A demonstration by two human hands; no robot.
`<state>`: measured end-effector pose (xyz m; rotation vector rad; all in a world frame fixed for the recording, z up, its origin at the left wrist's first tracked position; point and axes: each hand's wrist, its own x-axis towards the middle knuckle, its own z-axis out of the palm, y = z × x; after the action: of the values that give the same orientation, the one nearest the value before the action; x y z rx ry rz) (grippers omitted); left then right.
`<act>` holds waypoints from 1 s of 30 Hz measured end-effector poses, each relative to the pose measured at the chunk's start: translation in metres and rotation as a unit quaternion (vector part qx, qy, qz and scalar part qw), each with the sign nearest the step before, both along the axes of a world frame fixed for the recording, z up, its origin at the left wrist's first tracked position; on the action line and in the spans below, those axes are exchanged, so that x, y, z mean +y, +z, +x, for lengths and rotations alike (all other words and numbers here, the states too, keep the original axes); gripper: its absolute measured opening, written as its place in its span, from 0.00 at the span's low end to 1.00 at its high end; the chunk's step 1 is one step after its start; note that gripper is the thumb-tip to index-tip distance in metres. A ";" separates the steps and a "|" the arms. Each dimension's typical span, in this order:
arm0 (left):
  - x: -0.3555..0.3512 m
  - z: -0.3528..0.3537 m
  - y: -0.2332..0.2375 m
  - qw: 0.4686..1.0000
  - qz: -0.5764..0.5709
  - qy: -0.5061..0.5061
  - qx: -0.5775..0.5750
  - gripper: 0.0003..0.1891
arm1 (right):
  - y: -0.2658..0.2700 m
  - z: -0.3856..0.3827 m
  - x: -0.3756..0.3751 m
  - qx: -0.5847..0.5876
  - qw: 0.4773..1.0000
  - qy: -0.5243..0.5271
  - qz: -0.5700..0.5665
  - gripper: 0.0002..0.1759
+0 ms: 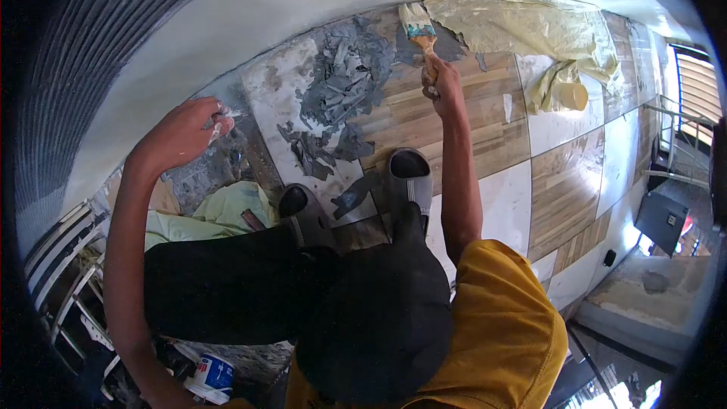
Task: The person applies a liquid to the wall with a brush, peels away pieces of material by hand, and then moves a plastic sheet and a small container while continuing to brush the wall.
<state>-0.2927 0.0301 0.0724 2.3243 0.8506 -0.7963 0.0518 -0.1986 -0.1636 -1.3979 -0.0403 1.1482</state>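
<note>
My right hand [441,76] grips the wooden handle of a paintbrush [419,29], its pale bristles pointing at the base of the white wall near the scraped paint flakes [344,79]. My left hand [185,132] is closed on a small white-smeared scrap or tool that I cannot make out, and it rests against the wall low on the left. I am crouched, with both grey slippers [409,174] planted on the tiled floor [564,189].
A yellowish plastic sheet [530,30] with a roll of tape [572,95] lies along the wall at the right. Pale green cloth [223,212] sits by my left foot. A white tub [212,375] stands at the bottom left beside metal railings [57,273].
</note>
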 end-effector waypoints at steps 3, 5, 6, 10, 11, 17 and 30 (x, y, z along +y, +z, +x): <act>0.002 0.002 0.001 1.000 -0.016 0.003 0.014 0.23 | -0.002 0.009 0.003 0.021 1.000 -0.015 0.007 0.15; 0.002 0.004 0.003 1.000 -0.015 0.004 0.026 0.23 | -0.003 0.013 0.005 0.010 1.000 -0.020 -0.003 0.15; 0.002 0.006 0.004 0.999 -0.014 0.005 0.038 0.24 | -0.004 0.014 0.006 -0.001 1.000 -0.024 -0.012 0.15; 0.000 0.008 0.007 0.999 -0.022 0.010 0.025 0.23 | 0.001 0.017 0.009 0.013 0.999 -0.031 0.000 0.16; -0.001 0.009 0.008 0.999 -0.020 0.011 0.031 0.23 | 0.003 0.017 0.010 0.013 1.000 -0.011 -0.009 0.15; -0.001 0.005 0.006 0.999 -0.018 0.031 0.023 0.22 | 0.014 0.011 0.025 0.015 1.000 0.005 -0.005 0.14; 0.001 0.008 0.014 0.999 -0.013 0.009 0.038 0.21 | 0.102 0.012 -0.001 -0.027 0.996 -0.056 0.063 0.15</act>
<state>-0.2844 0.0309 0.0861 2.2725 0.8869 -0.8869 0.0640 -0.2000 -0.0619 -1.3030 -0.0708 0.9985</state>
